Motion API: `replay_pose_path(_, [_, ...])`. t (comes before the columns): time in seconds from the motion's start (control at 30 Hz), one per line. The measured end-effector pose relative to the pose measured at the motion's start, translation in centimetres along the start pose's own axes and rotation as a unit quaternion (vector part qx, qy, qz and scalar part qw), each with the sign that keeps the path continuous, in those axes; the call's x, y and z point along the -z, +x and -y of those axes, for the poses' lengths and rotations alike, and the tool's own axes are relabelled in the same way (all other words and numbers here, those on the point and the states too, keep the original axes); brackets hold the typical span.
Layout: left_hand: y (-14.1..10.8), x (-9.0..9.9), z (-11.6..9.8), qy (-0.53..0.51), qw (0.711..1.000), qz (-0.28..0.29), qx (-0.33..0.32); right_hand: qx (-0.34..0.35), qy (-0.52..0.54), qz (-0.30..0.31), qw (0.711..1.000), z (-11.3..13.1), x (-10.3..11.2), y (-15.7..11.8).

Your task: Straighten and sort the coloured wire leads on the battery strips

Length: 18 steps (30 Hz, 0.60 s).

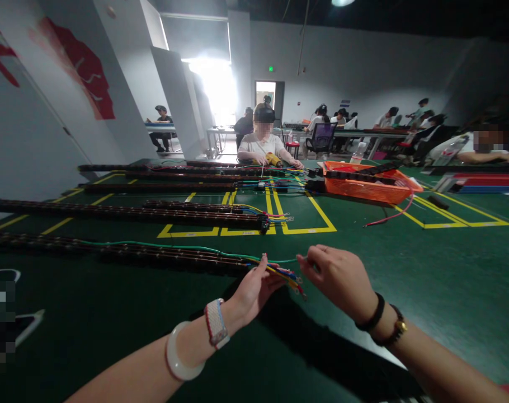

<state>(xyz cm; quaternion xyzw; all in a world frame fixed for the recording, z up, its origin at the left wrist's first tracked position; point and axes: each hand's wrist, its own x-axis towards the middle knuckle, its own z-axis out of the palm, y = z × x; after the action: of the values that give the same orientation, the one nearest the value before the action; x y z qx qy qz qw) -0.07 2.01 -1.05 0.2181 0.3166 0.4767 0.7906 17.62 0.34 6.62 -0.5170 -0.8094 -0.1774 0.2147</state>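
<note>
A long black cable chain [174, 257] lies along the near part of the green table, with a green wire [191, 247] on top of it. My left hand [257, 288] is closed around the bundle of coloured wires [286, 272] at the chain's right end; red, blue and yellow wires with ring terminals stick out past its fingers. To the right, my right hand [336, 274] pinches the end of the green wire, which stretches between both hands just above the table.
More cable chains [204, 214] lie farther back across yellow tape outlines. An orange basket [363, 193] holds black parts at the back right. Across the table a person [260, 143] works beside a yellow tool [274, 160]. A dark device with a white edge [28, 327] is at the left.
</note>
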Motion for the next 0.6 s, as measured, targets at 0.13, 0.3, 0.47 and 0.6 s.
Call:
replay_pose_path(0.13, [-0.4, -0.2, -0.4, 0.015, 1.0, 0.012, 0.0, -0.072, 0.023, 0.015, 0.997, -2.3, -2.7, 3.2])
replay_pose_path(0.3, [-0.4, -0.3, -0.8, 0.014, 1.0, -0.003, 0.025, -0.123, 0.135, 0.082, 0.98, -4.7, -9.0, 3.7])
replay_pose_path(0.47, [-0.1, -0.1, -1.0, 0.017, 0.999, 0.026, 0.026, -0.104, 0.156, 0.144, 0.972, -5.6, -11.8, 2.8])
replay_pose_path(0.6, [0.2, 0.0, -1.1, 0.036, 0.999, 0.031, 0.024, -0.08, 0.16, 0.153, 0.972, -5.7, -11.8, 2.9])
